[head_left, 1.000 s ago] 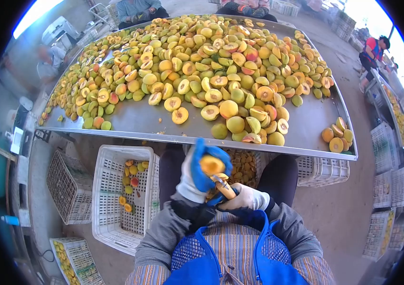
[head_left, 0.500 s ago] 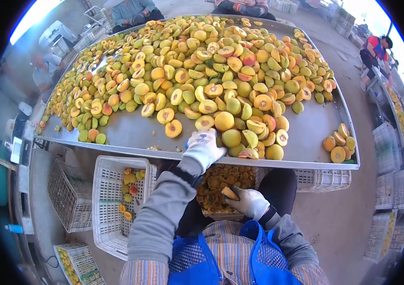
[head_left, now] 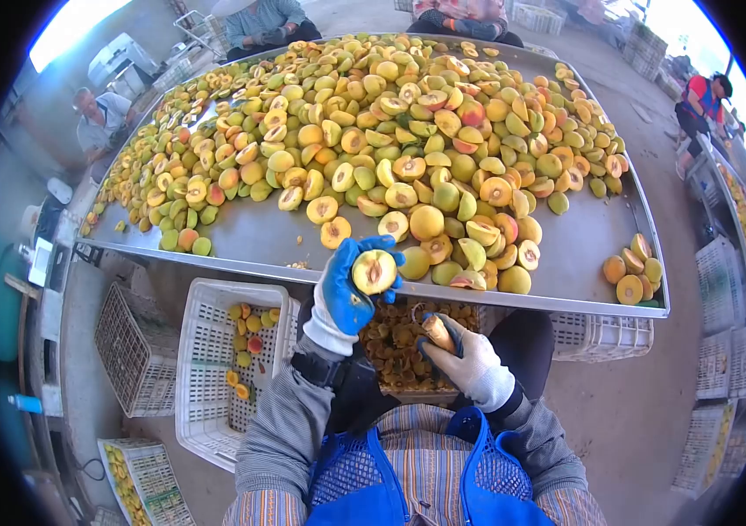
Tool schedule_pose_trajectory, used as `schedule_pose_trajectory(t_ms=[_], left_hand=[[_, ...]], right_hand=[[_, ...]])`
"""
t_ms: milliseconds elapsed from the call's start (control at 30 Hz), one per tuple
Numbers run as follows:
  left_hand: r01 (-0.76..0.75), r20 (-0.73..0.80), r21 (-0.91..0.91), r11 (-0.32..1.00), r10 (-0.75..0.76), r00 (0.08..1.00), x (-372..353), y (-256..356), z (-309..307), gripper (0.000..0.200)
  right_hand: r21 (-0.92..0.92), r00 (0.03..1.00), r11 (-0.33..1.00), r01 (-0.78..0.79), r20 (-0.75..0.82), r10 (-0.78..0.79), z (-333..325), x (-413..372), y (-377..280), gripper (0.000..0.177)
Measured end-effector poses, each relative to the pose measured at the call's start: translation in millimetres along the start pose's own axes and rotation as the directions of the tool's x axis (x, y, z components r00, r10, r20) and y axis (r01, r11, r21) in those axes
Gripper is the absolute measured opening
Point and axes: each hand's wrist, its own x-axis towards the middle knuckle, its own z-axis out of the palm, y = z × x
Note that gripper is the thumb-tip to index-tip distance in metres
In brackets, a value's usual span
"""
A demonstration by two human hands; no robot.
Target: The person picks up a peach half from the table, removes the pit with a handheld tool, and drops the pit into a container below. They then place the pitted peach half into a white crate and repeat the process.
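Observation:
My left hand [head_left: 346, 294], in a blue-and-white glove, holds a yellow peach half [head_left: 374, 272] with its cut face up, in front of the table's near edge. The brown centre of the cut face shows. In my gloved right hand [head_left: 471, 358] is a tool with a thick wooden handle [head_left: 438, 332]; a thin curved metal tip seems to stick out from its far end. Right hand and tool are over a container of brownish fruit scraps [head_left: 390, 346] between my knees. A large heap of cut peaches [head_left: 364, 131] covers much of the metal table [head_left: 254, 232].
On my left stands a white crate [head_left: 206, 377] with a few peaches inside. Another crate [head_left: 132, 351] is beyond it. A small group of peaches [head_left: 631, 276] lies at the table's right corner. Other people sit across the table, and one person [head_left: 704, 110] stands at right.
My left hand has come back from the heap at the table's edge and turned up, now with a peach half in it. My right hand has risen slightly with the tool.

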Motion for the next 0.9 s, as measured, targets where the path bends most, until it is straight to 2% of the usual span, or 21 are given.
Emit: schedule_pose_trajectory(t_ms=[100,167,233,300,367,467,600,700,767,833,867,900], left_hand=[[0.003,-0.027,-0.029,1.0,-0.004,1.0,-23.1,-11.9,16.4,0.057],[0.019,0.032,-0.085,0.996,-0.017,0.999,-35.8,-15.7,25.0,0.055],[-0.003,-0.043,-0.005,1.0,0.003,0.999,-45.1,-17.0,37.9,0.052],[-0.031,-0.003,0.044,0.999,0.032,0.999,-48.8,-18.2,37.0,0.05],[-0.122,0.05,0.216,0.969,0.114,0.992,-51.4,-19.1,35.9,0.05],[-0.148,0.061,0.275,0.95,0.136,0.989,-55.1,-20.5,38.0,0.05],[-0.124,0.042,0.263,0.957,0.117,0.992,-60.0,-21.2,46.1,0.051],[-0.11,-0.038,0.303,0.946,0.128,0.991,-61.0,-25.9,48.6,0.056],[-0.052,-0.071,0.196,0.979,0.067,0.995,-61.6,-31.7,43.5,0.059],[-0.071,-0.095,0.164,0.984,0.087,0.992,-61.7,-38.3,41.6,0.061],[-0.179,-0.046,0.404,0.897,0.216,0.975,-62.3,-40.0,40.7,0.063],[-0.274,0.035,0.613,0.741,0.321,0.946,-63.7,-41.2,40.6,0.066]], right_hand=[[-0.047,0.997,0.997,0.068,-0.021,-0.069,2.2,-3.9,-19.1,0.054],[-0.093,0.992,0.989,0.112,-0.046,-0.117,5.1,-8.7,-26.0,0.055],[-0.178,0.987,0.976,0.128,-0.07,-0.143,6.8,-11.9,-29.2,0.056],[-0.212,0.986,0.968,0.135,-0.073,-0.153,7.5,-14.1,-30.1,0.057],[-0.244,0.984,0.959,0.142,-0.072,-0.164,8.9,-15.2,-30.0,0.058],[-0.259,0.982,0.955,0.146,-0.075,-0.171,9.9,-17.2,-31.1,0.058],[-0.25,0.987,0.959,0.132,-0.053,-0.15,9.8,-18.2,-31.7,0.059],[-0.293,0.986,0.946,0.135,-0.057,-0.158,19.0,-18.4,-20.8,0.057],[-0.338,0.987,0.933,0.124,-0.055,-0.151,28.2,-16.2,-11.8,0.056],[-0.312,0.994,0.946,0.082,-0.041,-0.1,32.5,-12.2,-6.3,0.051],[-0.364,0.994,0.928,0.083,-0.033,-0.102,30.3,-11.6,-5.8,0.047],[-0.36,0.995,0.929,0.08,-0.033,-0.099,29.4,-11.6,-1.3,0.047]])
